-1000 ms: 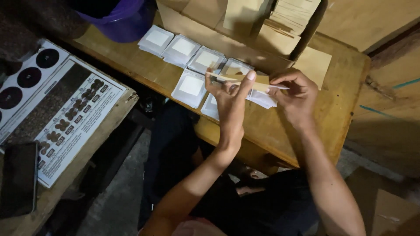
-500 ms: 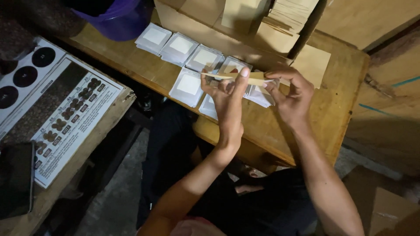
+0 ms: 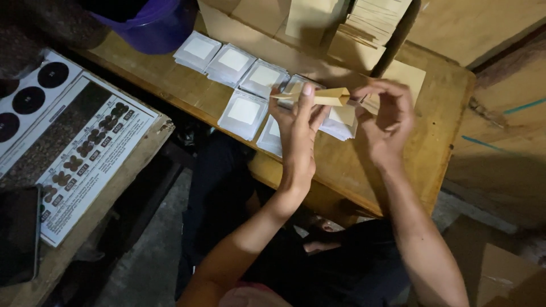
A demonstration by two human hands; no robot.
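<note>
Now both hands, left hand [image 3: 298, 128] and right hand [image 3: 387, 119], grip closed on a folded tan paper envelope [image 3: 321, 96].

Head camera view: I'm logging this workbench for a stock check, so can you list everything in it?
Folded paper envelope: one, tan, held edge-on between both hands above the bench.
Small packets: several stacks, white with clear borders, in rows on the bench.
Flat envelopes: one stack, tan, standing at the bench's back.
Wooden bench: one, light brown, centre.
Bucket: one, purple, top left on the bench.
Printed chart: one, white and black, on the left table.
Dark tablet: one, black, lower left.
Left hand: pinching the envelope.
Right hand: fingertips at the envelope's tip.
</note>
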